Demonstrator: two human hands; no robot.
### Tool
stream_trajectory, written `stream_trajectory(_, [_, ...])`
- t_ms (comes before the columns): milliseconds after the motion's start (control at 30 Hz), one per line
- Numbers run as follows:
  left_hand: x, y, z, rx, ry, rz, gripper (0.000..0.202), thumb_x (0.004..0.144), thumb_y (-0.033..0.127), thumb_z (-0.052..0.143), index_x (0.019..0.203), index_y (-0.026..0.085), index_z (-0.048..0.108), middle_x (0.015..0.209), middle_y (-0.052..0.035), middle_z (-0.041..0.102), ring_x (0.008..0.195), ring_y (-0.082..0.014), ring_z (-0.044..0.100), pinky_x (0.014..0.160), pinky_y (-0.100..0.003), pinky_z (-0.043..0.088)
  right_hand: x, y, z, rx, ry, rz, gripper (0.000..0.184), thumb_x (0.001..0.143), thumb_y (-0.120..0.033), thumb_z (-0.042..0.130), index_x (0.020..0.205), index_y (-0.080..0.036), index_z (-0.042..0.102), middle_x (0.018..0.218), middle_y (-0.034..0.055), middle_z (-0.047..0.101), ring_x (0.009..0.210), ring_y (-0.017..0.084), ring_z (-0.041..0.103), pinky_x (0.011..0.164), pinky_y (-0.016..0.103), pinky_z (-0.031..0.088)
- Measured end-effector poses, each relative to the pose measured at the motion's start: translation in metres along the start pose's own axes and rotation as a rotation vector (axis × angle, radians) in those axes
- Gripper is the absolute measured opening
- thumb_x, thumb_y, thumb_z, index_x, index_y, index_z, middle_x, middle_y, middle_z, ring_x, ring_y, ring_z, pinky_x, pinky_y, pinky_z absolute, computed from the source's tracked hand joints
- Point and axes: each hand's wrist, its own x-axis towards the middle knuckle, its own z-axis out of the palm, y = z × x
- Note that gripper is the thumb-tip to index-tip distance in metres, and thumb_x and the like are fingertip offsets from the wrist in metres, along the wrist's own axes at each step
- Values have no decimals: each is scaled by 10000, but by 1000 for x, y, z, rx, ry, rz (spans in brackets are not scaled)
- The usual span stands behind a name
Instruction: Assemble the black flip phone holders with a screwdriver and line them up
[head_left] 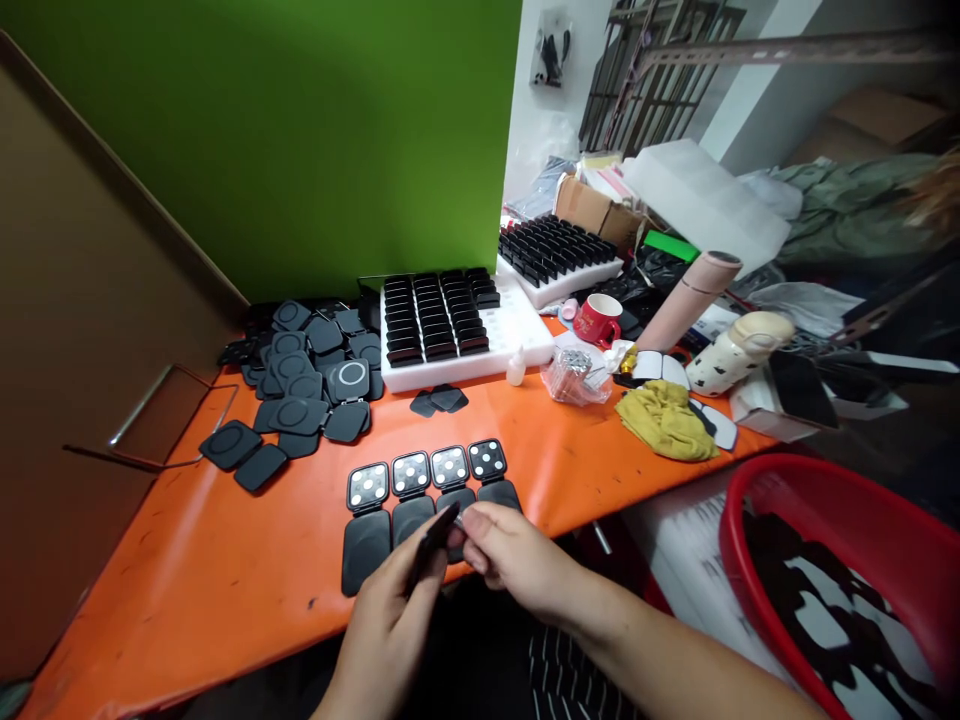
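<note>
My left hand (394,610) is closed around a thin black square piece (433,540), held edge-up at the near edge of the orange table (225,570). My right hand (510,560) pinches the same piece's top corner with thumb and fingertips. Just beyond my hands lies a row of several opened black cases (427,495), their upper halves showing white dotted insides.
A heap of black square pads (300,385) lies at the left. White trays of dark parts (450,325) stand at the back. A red mug (598,320), small glue bottle (516,368), yellow cloth (664,420) and red basin (847,560) are to the right.
</note>
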Motion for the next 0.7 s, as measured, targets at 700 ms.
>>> stream_trajectory(700, [-13,0,-1,582,-67,437,511,804,157,476,1288,299,395,1264,-19,511,1096,-201,528,903,-271,448,-15,3,9,277,107,155,352,766,-456,552,658,-172,374,515,-90,257,423,24,154,402,184,64])
